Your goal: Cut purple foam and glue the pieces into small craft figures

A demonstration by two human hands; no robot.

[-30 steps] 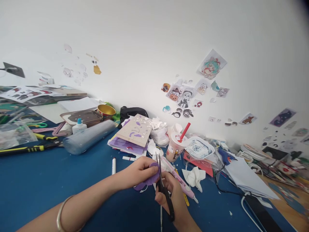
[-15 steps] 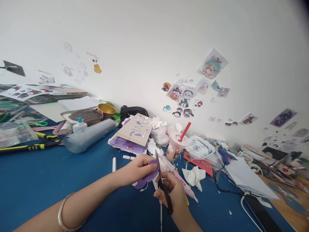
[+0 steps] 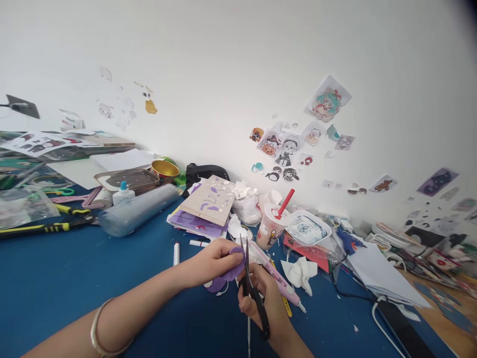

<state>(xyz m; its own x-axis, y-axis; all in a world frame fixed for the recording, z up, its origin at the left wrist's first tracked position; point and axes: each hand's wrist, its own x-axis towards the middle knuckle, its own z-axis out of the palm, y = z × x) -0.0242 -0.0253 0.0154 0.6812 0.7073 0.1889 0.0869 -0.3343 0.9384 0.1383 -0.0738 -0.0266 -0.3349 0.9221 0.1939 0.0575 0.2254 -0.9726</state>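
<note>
Between thumb and fingers, my left hand (image 3: 219, 256) pinches a rounded purple piece (image 3: 235, 268), which looks like felt or paper. My right hand (image 3: 266, 293) is wrapped round the black handles of a pair of scissors (image 3: 247, 268). Their blades point up and away, slightly parted, close beside the right edge of the purple piece; whether they touch it I cannot tell. More purple scraps (image 3: 216, 285) lie on the blue table under my left hand. A pink pen-like tool (image 3: 285, 286) rests behind my right hand.
A drink cup (image 3: 269, 231) with a red straw stands ahead, next to a white plastic lid (image 3: 307, 227). Crumpled tissue (image 3: 301, 272) lies to the right. A cardboard sheet (image 3: 210, 201) tops a purple stack. Further left are a clear bottle (image 3: 137, 211) and pliers (image 3: 74, 214). A phone (image 3: 404, 328) is at right.
The scissor blades have opened a little and shifted slightly right, and my right hand has turned slightly with them. My left hand and the purple piece stay nearly where they were.
</note>
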